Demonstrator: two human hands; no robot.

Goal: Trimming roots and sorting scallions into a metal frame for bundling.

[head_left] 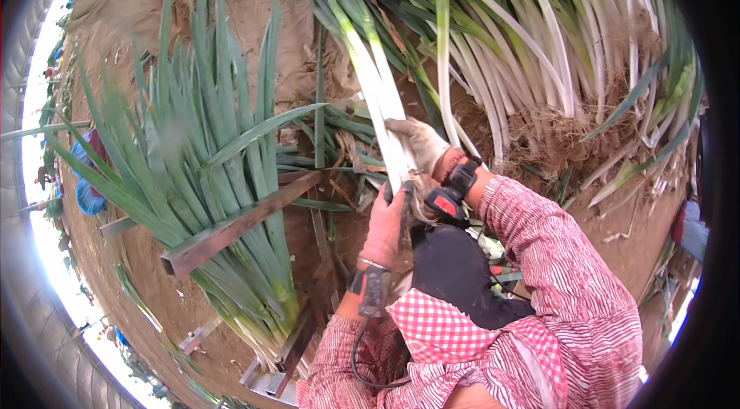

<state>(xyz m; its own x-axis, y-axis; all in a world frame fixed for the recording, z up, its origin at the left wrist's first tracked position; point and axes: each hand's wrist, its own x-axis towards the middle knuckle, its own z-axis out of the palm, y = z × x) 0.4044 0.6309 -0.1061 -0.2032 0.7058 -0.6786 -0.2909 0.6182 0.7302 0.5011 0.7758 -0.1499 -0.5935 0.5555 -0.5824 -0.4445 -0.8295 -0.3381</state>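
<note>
A pair of long green onions [368, 85] lies slanted in front of me, green leaves pointing away and white root ends toward me. My right hand [420, 145], in a pale work glove, is closed around the white stalks. Close to the roots, my left hand [388, 222], in a pink glove with dark fingertips, grips the lower ends. Thin roots [421, 197] hang between the two hands. Each wrist carries a strapped-on device. My fingers partly hide the stalk ends.
A thick bundle of green onions [223, 124] rests in a rusty metal rack [247, 224] on the left. A large pile of unbundled green onions [532, 62], roots toward me, covers the far right ground. Loose leaves and scraps litter the soil [601, 232]. My dark-trousered knee [455, 270] is below my hands.
</note>
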